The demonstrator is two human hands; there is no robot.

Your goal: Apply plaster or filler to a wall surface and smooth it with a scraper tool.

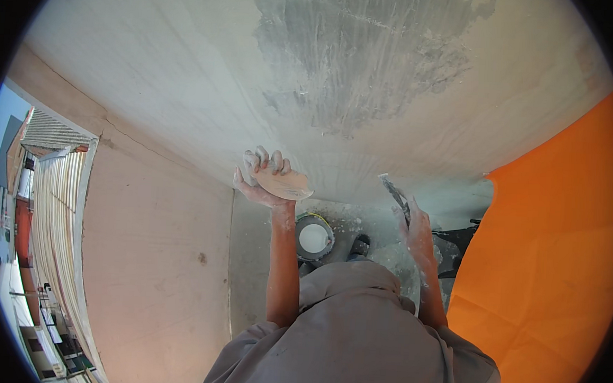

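My left hand (256,193), dusted white, is closed around a shallow, pale orange bowl-like piece (286,184) with a whitish smear at its right edge. What lies inside the bowl is hard to make out. To the right, my right hand (419,233) grips a putty knife (394,192), its narrow dark blade pointing up and left with a pale tip. Both hands are apart from each other, in front of a plastered wall (188,60). A darker grey patch (355,55) with streaky, ragged edges spreads over that wall.
A bucket (328,249) holding something white stands on the spattered floor (246,285), beside my shoe (360,245). An orange sheet (539,252) hangs on the right. At left are a pinkish side wall (151,253) and an opening onto corrugated roofing (56,199).
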